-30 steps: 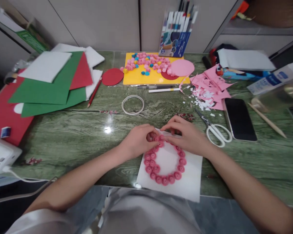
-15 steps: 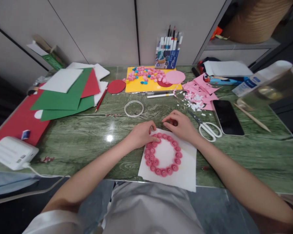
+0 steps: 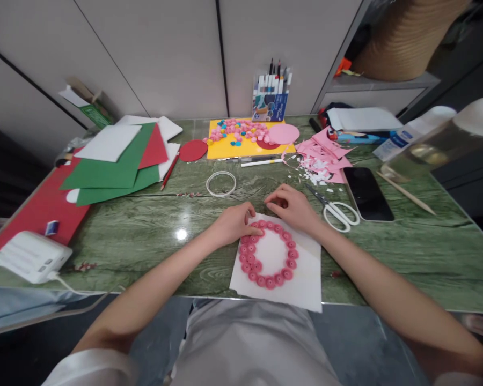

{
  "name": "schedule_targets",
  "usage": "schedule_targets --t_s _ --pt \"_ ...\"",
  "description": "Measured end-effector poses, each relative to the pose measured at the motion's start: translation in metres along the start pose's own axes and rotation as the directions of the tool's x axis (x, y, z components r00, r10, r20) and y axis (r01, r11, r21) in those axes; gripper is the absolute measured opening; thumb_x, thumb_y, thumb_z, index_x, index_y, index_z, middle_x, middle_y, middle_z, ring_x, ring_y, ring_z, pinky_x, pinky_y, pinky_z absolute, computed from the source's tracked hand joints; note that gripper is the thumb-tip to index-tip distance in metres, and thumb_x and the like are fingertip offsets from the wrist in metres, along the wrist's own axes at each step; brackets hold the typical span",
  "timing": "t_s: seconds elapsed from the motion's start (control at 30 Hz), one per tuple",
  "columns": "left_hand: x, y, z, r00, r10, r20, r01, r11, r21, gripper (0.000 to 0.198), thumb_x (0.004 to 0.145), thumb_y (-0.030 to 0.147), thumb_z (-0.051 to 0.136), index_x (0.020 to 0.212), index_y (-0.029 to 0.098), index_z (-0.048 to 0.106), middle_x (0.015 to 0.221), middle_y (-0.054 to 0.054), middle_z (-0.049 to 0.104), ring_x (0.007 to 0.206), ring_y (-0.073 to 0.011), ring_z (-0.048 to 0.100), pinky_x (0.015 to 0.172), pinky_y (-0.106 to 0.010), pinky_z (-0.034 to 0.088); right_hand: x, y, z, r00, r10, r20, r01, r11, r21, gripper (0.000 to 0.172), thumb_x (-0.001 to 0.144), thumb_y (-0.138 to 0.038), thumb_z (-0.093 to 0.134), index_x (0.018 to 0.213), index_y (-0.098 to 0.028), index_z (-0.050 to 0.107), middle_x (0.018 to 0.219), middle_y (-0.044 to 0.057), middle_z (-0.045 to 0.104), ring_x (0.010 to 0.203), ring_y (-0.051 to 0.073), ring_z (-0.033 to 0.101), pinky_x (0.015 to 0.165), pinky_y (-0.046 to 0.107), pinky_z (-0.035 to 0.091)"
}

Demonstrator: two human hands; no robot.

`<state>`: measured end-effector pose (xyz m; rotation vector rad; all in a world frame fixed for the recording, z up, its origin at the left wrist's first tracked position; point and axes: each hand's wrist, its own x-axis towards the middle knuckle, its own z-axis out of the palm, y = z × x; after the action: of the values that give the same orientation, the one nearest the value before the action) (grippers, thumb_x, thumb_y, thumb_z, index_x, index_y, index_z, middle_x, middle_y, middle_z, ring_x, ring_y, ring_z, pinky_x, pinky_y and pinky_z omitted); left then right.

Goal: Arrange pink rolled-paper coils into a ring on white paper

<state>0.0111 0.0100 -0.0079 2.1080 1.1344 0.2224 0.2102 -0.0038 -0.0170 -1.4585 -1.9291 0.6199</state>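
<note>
A ring of pink rolled-paper coils (image 3: 269, 255) lies on a white sheet (image 3: 306, 284) at the near table edge. My left hand (image 3: 234, 223) rests at the ring's upper left, fingers curled, fingertips touching the coils there. My right hand (image 3: 293, 209) sits just past the sheet's top edge, fingers curled in toward the thumb. What either hand pinches, if anything, is hidden. The two hands are a little apart.
White-handled scissors (image 3: 338, 213) and a black phone (image 3: 367, 185) lie right of my right hand. A tape ring (image 3: 221, 183), a yellow board of loose coils (image 3: 249, 140), pink scraps (image 3: 322, 155), green and red paper (image 3: 108, 166) and a marker pack (image 3: 269, 99) lie farther back. A white box (image 3: 30, 256) sits at the near left.
Both hands have drawn apart from the top of the ring, and its upper coils now show. The view has tilted up and back, so more of the wall shows.
</note>
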Motion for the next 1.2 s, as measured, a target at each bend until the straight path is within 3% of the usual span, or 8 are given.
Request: schedule_targets --t_s 0.13,0.23,0.37,0.47,0.63,0.8,1.0,1.2 --pt "0.001 -0.004 -0.003 0.999 -0.040 -0.026 0.033 0.972 -0.233 0.032 0.078 0.050 0.049 0.084 0.019 0.055 0.062 0.002 0.056 0.056 -0.0125 0.053 0.053 -0.023 0.038 0.000 0.001 -0.002 1.000 -0.003 -0.013 0.003 1.000 0.005 0.010 0.077 -0.022 0.056 0.081 -0.021 0.065 0.076 0.000 0.050 0.061 0.010 0.049 0.058 0.025 0.038" --pt "0.001 -0.008 -0.006 0.995 -0.045 -0.094 0.018 0.964 -0.265 0.028 0.083 0.042 0.043 0.082 0.018 0.057 0.065 0.001 0.058 0.056 -0.0116 0.054 0.053 -0.023 0.039 -0.001 -0.002 -0.004 1.000 0.005 0.017 -0.005 1.000 0.012 0.010 0.076 -0.026 0.057 0.082 -0.020 0.063 0.076 0.000 0.049 0.062 0.011 0.048 0.059 0.026 0.039" --pt "0.000 -0.013 -0.015 0.963 0.058 -0.261 -0.067 0.997 -0.025 0.017 0.082 0.029 0.046 0.081 0.018 0.058 0.067 0.001 0.059 0.061 -0.0124 0.054 0.058 -0.024 0.039 -0.006 -0.012 -0.001 0.991 -0.007 0.135 0.005 1.000 0.011 0.021 0.070 -0.036 0.064 0.083 -0.020 0.058 0.081 0.000 0.048 0.068 0.012 0.049 0.063 0.026 0.040" --pt "0.000 -0.018 -0.020 0.914 0.113 -0.389 -0.014 0.969 0.247 0.014 0.082 0.023 0.044 0.082 0.017 0.057 0.072 -0.002 0.057 0.068 -0.0152 0.054 0.063 -0.026 0.040 -0.011 -0.019 0.004 0.975 -0.022 0.221 0.025 1.000 -0.010 0.028 0.067 -0.039 0.067 0.085 -0.021 0.055 0.088 0.001 0.048 0.080 0.015 0.050 0.073 0.029 0.040" --pt "0.002 -0.025 -0.019 0.897 0.148 -0.416 0.104 0.846 0.524 0.015 0.082 0.023 0.046 0.089 0.016 0.057 0.090 -0.009 0.054 0.088 -0.0225 0.051 0.078 -0.033 0.041 -0.012 -0.019 0.011 0.964 0.020 0.264 0.010 0.994 -0.110 0.033 0.063 -0.041 0.069 0.086 -0.023 0.053 0.091 0.002 0.049 0.091 0.020 0.048 0.081 0.035 0.036" --pt "0.003 -0.025 -0.019 0.905 0.112 -0.409 0.170 0.788 0.591 0.019 0.082 0.027 0.047 0.096 0.017 0.056 0.095 -0.010 0.052 0.094 -0.0263 0.048 0.076 -0.037 0.039 -0.010 -0.016 0.012 0.964 0.056 0.259 -0.012 0.986 -0.168 0.038 0.061 -0.044 0.070 0.087 -0.024 0.051 0.091 0.001 0.050 0.091 0.022 0.046 0.081 0.037 0.035" --pt "0.006 -0.024 -0.023 0.878 0.082 -0.472 0.263 0.742 0.617 0.024 0.082 0.027 0.047 0.101 0.016 0.053 0.100 -0.012 0.052 0.099 -0.0295 0.045 0.078 -0.041 0.035 -0.011 -0.017 0.011 0.960 0.070 0.270 -0.019 0.983 -0.185 0.039 0.061 -0.047 0.068 0.087 -0.024 0.049 0.089 0.001 0.049 0.090 0.021 0.046 0.079 0.036 0.034" --pt "0.016 -0.021 -0.024 0.901 0.052 -0.430 0.288 0.669 0.685 0.017 0.084 0.020 0.042 0.088 0.013 0.056 0.098 -0.015 0.055 0.097 -0.0318 0.047 0.075 -0.043 0.034 -0.014 -0.022 0.012 0.958 0.057 0.281 -0.009 0.985 -0.170 0.034 0.065 -0.043 0.066 0.089 -0.024 0.050 0.091 0.001 0.051 0.090 0.021 0.047 0.080 0.038 0.034"
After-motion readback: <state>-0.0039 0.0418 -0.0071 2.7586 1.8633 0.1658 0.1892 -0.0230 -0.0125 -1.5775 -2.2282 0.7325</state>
